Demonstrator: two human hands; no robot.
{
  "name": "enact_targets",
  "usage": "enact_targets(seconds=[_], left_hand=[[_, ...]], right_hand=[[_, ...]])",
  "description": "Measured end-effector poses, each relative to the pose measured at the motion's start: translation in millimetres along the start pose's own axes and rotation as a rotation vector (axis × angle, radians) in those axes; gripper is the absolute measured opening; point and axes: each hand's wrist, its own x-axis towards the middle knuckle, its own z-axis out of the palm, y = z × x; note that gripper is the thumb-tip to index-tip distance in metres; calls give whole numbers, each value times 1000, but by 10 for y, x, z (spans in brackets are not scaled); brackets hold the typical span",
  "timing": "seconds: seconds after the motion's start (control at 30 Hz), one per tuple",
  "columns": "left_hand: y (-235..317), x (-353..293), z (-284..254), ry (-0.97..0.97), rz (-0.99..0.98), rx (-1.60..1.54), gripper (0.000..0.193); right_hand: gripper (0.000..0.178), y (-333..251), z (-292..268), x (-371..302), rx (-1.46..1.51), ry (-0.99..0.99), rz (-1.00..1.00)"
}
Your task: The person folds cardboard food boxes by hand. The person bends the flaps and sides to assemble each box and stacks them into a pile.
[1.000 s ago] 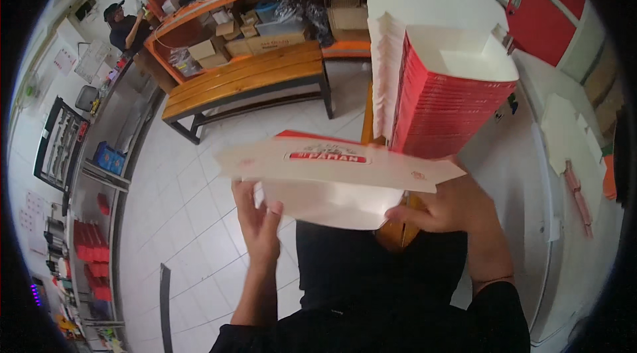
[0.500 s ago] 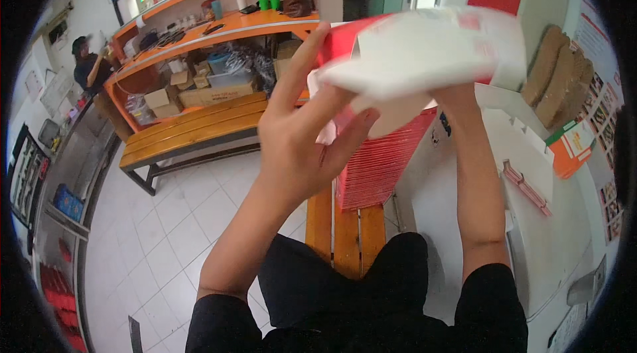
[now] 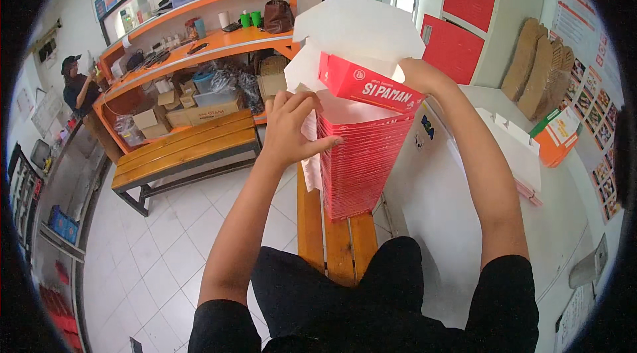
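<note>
A tall stack of nested red cardboard food boxes (image 3: pixel 355 174) with white insides stands on the wooden bench between my knees. At its top, a folded red food box (image 3: pixel 371 89) sits tilted, its white lid (image 3: pixel 361 24) raised behind it. My right hand (image 3: pixel 421 77) grips this box at its far right corner; the box and lid hide most of the fingertips. Beside the stack's upper left corner, my left hand (image 3: pixel 292 124) has its fingers spread. Its thumb stretches across the front of the upper rims, and its fingertips rest near the left edge.
Right of me is a white surface (image 3: pixel 564 220) bearing flat white box pieces (image 3: pixel 507 154) and an orange-green packet (image 3: pixel 557 137). Another wooden bench (image 3: pixel 186 150) stands to the left, before an orange counter (image 3: pixel 212 41). At the far left a person (image 3: pixel 78 87) stands. Red lockers (image 3: pixel 454 48) rise behind.
The box has come down from a blurred, raised position onto the stack's top, its red front now facing me. My left hand has lowered from the box to the stack's left side.
</note>
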Motion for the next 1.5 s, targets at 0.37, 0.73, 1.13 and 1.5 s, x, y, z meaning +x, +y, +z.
enact_targets(seconds=[0.37,0.73,1.13,1.5], left_hand=[[-60,-1,40,-47,-38,-95,51],[158,35,-28,65,-37,-256,52],[166,-3,-36,-18,108,-43,48],[152,-50,6,-97,57,-92,51]], right_hand=[[62,31,146,326,-9,-90,-160],[51,-48,192,375,-144,-101,-41],[77,-55,377,110,115,51,46],[72,-258,261,-179,45,161,82]])
